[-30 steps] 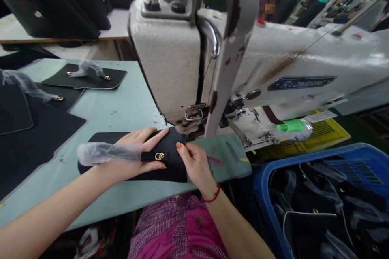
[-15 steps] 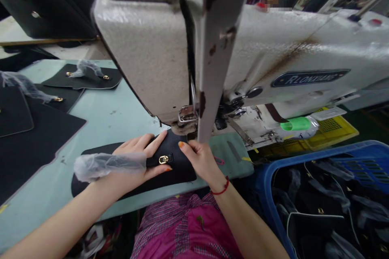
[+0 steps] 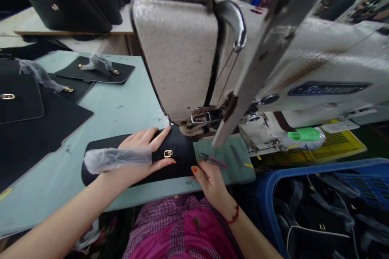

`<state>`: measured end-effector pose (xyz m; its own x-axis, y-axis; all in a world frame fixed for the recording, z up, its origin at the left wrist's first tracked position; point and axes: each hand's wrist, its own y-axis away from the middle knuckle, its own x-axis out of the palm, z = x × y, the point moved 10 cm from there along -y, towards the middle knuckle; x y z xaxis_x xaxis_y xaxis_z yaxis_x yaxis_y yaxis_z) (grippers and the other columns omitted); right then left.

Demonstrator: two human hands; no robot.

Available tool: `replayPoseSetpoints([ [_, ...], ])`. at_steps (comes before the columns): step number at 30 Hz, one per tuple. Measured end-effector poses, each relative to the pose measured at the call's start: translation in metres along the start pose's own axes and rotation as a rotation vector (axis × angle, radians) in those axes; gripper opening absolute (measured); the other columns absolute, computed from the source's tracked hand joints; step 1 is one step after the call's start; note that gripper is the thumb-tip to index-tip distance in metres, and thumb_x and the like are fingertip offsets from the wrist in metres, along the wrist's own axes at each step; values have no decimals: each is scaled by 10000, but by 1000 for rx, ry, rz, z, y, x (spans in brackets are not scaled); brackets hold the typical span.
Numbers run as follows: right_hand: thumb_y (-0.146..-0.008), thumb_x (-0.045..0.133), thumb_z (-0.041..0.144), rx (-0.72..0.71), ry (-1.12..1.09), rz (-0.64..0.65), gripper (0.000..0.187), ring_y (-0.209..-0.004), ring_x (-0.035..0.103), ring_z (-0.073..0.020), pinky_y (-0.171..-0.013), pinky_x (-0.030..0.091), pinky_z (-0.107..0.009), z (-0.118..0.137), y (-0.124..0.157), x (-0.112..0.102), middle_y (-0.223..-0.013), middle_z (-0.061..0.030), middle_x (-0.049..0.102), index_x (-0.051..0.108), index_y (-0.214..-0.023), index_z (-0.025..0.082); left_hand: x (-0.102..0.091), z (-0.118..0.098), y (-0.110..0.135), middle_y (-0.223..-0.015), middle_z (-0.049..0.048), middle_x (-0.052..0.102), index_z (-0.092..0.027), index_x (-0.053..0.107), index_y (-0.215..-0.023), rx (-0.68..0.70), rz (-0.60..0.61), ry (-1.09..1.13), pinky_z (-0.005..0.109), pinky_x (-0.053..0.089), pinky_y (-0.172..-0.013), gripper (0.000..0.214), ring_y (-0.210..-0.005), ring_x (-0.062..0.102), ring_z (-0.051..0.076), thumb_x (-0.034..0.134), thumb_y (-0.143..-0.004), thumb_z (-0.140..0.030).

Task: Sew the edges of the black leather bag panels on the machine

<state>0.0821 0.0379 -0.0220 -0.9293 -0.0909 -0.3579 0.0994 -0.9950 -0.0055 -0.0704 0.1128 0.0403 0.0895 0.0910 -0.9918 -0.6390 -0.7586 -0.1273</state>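
Observation:
A black leather bag flap [image 3: 182,162] lies under the sewing machine's head, with a gold ring fitting [image 3: 168,153] on it. My left hand [image 3: 136,145] presses on the flap, fingers spread and thumb beside the fitting. The flap's handle [image 3: 118,160], wrapped in clear plastic, arches over that hand. At the near right corner of the flap, my right hand [image 3: 209,178] pinches the edge between thumb and fingers, partly hidden. Thread snips [image 3: 214,160] with a pink handle lie by its knuckles. The needle area is hidden behind the machine's head [image 3: 179,56].
A slanted metal bar [image 3: 252,89] hangs before the machine. More black bag pieces [image 3: 97,71] lie on the pale green table [image 3: 127,101] at left. Finished black bags [image 3: 69,8] stand behind. A blue basket [image 3: 264,194] holding flaps stands at right, near a yellow crate [image 3: 349,141].
My right hand has moved down the flap's right edge to the near corner, uncovering the snips. The metal bar has swung right and up. My view has shifted left.

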Motion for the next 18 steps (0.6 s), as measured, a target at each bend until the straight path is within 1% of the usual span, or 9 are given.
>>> replayPoseSetpoints([
  [2,-987,418,387,-2,-7,3,393,-639,554,-126,-599,354,-234,-8,7,5,-677,-24,601,565,-700,163,-1,0,0,-1140,193,594,-145,396,-1442,2,-12,1,421,477,-772,792,-963,610,346,439,-852,-671],
  [4,-989,423,379,-6,-22,-20,402,-637,580,-127,-611,373,-231,-11,10,6,-666,-31,628,594,-696,161,-1,-1,1,-1138,193,598,-146,398,-1440,3,-16,6,425,480,-775,780,-954,612,343,443,-856,-661],
  [7,-985,435,377,-8,-21,-58,446,-575,555,-111,-588,369,-224,-8,9,4,-591,-15,596,584,-624,163,-1,1,0,-1139,188,605,-153,417,-1426,3,-15,30,436,482,-807,750,-955,610,337,450,-861,-647],
  [10,-983,444,383,16,-44,-63,473,-537,543,-100,-566,371,-216,-5,6,3,-544,-2,560,555,-578,164,-1,5,-3,-1159,176,603,-177,466,-1381,-9,-7,85,436,476,-847,700,-972,608,323,449,-862,-647],
  [13,-978,451,410,60,-118,-53,483,-565,593,-115,-578,407,-213,-5,2,5,-531,0,549,531,-565,170,1,9,-8,-1180,153,603,-192,493,-1344,-18,55,116,427,469,-870,645,-986,610,313,422,-882,-636],
  [16,-968,462,440,119,-204,-58,494,-592,624,-132,-610,446,-222,-6,-3,6,-510,7,519,493,-549,181,4,13,-14,-1165,151,608,-158,481,-1348,-26,143,85,428,460,-886,628,-986,613,317,361,-922,-603],
  [18,-958,474,458,148,-252,-71,500,-587,619,-134,-604,449,-224,-6,-8,6,-495,12,498,473,-537,187,4,17,-18,-1202,162,594,-146,472,-1358,-36,172,58,434,456,-891,636,-990,615,322,335,-932,-598],
])
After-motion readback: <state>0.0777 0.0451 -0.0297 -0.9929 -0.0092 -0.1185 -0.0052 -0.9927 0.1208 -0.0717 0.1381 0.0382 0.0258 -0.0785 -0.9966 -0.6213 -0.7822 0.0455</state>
